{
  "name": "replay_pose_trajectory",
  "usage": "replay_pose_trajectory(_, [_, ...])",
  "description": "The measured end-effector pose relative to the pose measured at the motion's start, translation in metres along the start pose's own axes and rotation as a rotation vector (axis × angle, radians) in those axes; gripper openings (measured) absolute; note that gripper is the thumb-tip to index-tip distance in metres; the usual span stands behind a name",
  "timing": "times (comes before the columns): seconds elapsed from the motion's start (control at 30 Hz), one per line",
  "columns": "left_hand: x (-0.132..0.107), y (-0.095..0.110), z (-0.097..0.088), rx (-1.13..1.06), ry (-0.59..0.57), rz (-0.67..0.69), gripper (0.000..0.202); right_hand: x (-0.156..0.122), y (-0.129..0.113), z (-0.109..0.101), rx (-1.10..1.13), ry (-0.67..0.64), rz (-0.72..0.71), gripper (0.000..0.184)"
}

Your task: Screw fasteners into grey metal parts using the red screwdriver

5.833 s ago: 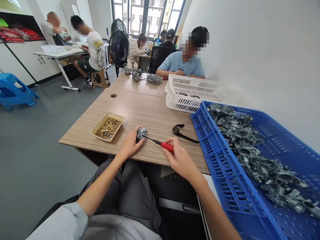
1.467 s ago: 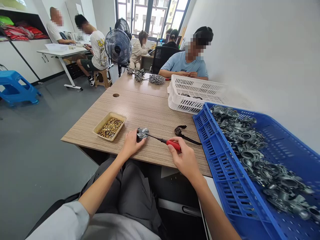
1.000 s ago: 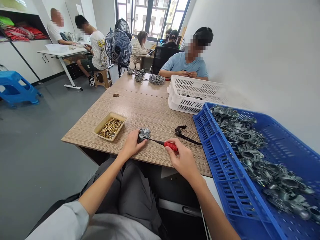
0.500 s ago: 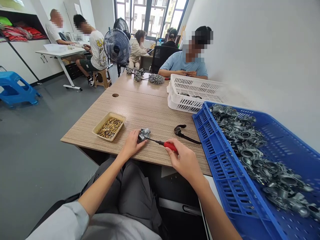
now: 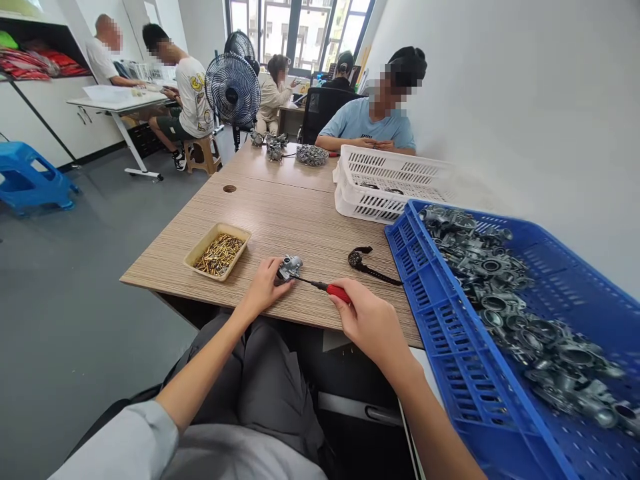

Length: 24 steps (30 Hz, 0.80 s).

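On the table near its front edge, my left hand (image 5: pixel 266 288) grips a small grey metal carburetor (image 5: pixel 290 267), fingers behind it and thumb along its near side. My right hand (image 5: pixel 364 313) is wrapped round the red handle of a screwdriver (image 5: pixel 339 292). The screwdriver's dark shaft points left, and its tip meets the right side of the carburetor; the exact contact point is too small to make out. Left of my left hand stands a cream tray (image 5: pixel 189 261) full of small brass-coloured parts (image 5: pixel 220 255). A black wristwatch (image 5: pixel 356 259) lies beyond my right hand.
A blue crate (image 5: pixel 430 327) heaped with carburetors (image 5: pixel 500 303) flanks my right arm. Behind it stands a white basket (image 5: pixel 367 208). Across the wood-grain table (image 5: pixel 285 207) sits a co-worker in a blue shirt (image 5: pixel 367 120), near more metal parts (image 5: pixel 313 155). A fan (image 5: pixel 233 90) stands beyond.
Both hands keep their hold and stay almost in place, with the screwdriver still against the carburetor. The camera view has shifted very slightly.
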<state>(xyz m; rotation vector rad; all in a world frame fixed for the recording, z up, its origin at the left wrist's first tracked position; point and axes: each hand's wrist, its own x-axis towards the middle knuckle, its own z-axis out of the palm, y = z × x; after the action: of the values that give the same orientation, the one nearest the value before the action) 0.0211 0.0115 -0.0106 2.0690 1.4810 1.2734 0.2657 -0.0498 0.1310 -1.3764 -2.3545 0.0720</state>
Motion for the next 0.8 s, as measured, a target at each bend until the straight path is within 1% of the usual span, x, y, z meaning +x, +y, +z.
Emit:
replay_pose_trajectory(0.17, [0.0, -0.0019, 0.0013, 0.001, 0.002, 0.001, 0.047, -0.0015, -0.0038, 0.0002, -0.009, 0.024, 0.016, 0.014])
replay_pose_trajectory(0.33, [0.0, -0.0013, 0.0, 0.011, -0.003, 0.008, 0.046, -0.0017, -0.0017, 0.003, 0.006, 0.042, 0.024, 0.013])
replay_pose_trajectory(0.5, [-0.0008, -0.0022, -0.0003, 0.007, 0.009, 0.02, 0.046, 0.0004, 0.0025, 0.0032, 0.091, -0.008, -0.095, 0.018])
replay_pose_trajectory(0.63, [-0.0004, -0.004, 0.0007, 0.011, 0.012, 0.027, 0.048, 0.0008, 0.0018, 0.001, 0.075, -0.044, -0.161, 0.026])
replay_pose_trajectory(0.7, [0.0, -0.0046, 0.0012, 0.02, 0.009, 0.028, 0.049, -0.0001, 0.0005, 0.001, 0.059, -0.049, -0.169, 0.027])
replay_pose_trajectory(0.8, [0.0001, -0.0049, 0.0016, 0.027, 0.002, 0.023, 0.05, -0.0017, -0.0009, 0.0025, 0.035, -0.012, -0.119, 0.018])
